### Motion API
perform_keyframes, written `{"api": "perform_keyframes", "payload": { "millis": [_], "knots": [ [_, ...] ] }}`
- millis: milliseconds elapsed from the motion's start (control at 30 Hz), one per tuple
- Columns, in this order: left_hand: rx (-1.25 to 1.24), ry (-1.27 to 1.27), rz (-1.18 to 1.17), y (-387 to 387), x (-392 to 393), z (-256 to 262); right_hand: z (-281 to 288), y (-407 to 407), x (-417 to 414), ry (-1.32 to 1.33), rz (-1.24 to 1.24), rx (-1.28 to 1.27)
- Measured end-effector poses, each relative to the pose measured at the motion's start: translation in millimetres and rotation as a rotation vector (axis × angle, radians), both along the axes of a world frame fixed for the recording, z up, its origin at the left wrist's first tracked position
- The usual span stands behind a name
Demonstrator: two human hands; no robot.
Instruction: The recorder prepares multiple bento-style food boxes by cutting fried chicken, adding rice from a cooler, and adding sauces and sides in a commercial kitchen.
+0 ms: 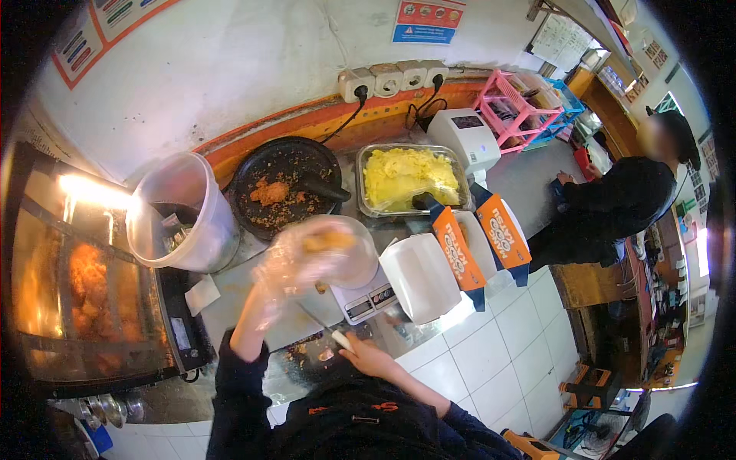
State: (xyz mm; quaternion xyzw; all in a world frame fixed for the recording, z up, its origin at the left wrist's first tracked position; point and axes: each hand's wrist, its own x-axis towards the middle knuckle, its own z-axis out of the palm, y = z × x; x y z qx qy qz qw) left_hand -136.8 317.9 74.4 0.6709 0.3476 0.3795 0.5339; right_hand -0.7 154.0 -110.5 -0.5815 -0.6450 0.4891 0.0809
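My left hand, in a clear plastic glove and blurred, holds a golden-brown piece of food, probably fried, over the round clear bowl on a white digital kitchen scale. In my right hand is the white handle of a knife; its blade points up and left over a pale cutting board. Beside the scale stands an open paper box with an orange and blue flap. Behind my left hand sits a black stone mortar with orange crumbs and a pestle.
A clear bucket and a lit glass food warmer stand left. Behind the boxes are a tray of yellow food, a white label printer and pink baskets. A second box and a person are at right.
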Motion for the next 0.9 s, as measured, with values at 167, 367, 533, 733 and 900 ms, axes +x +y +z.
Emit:
{"api": "perform_keyframes", "payload": {
  "millis": [167, 367, 533, 733, 900],
  "knots": [
    [0.259, 0.906, -0.688, 35.6, 126.4, 3.5, 19.8, 9.3, 2.0, 0.070, 0.136, -0.023],
    [0.210, 1.071, -0.951, 52.0, 178.0, -133.1, 3.8, 3.2, 3.7, 0.160, 0.223, 0.045],
    [0.458, 1.068, -0.907, 42.6, 166.7, -64.9, 5.4, 8.1, 9.9, 0.115, 0.221, -0.031],
    [0.330, 0.699, -0.245, -2.8, 38.3, -0.9, -4.8, 2.9, -7.0, 0.209, 0.248, 0.016],
    [0.150, 0.340, 0.164, -129.6, -112.7, -43.1, -30.5, -16.1, -41.7, 0.360, 0.066, -0.044]
  ]
}}
